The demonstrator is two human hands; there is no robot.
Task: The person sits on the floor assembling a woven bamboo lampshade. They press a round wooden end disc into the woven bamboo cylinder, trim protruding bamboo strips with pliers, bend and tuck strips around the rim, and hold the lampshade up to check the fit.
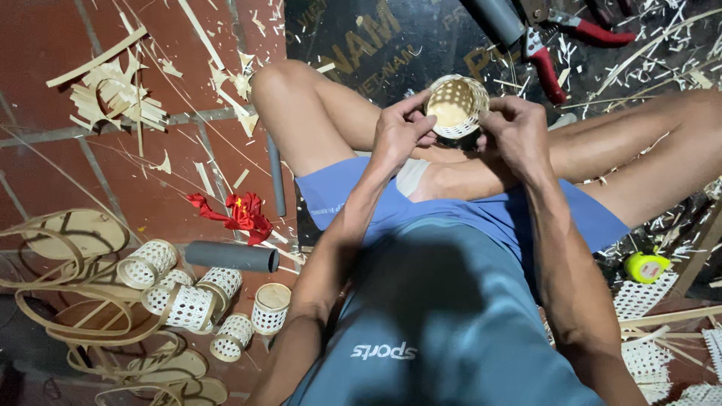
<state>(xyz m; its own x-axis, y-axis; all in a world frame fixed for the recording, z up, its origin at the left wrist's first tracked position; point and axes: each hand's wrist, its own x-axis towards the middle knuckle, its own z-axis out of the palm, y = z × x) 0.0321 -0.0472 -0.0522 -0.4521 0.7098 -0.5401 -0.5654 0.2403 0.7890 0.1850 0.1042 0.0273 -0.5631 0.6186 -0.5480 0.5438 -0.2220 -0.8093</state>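
A grey tube lies on the red tiled floor. Just below it stands a cluster of small woven baskets; a red cloth lies just above it, and coiled bamboo strips lie to its left. Red-handled pruning shears lie far to its upper right, a yellow-green roll far right.

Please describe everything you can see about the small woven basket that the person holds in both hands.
The small woven basket is a round, cup-like piece of pale, bamboo-like strips with an open lattice of small holes in its wall. It is tilted so that its opening faces the camera, showing a plain tan disc as its bottom. The left hand grips its left rim and the right hand its right rim, fingers curled around the edge. It is held above the person's crossed legs, clear of the floor.
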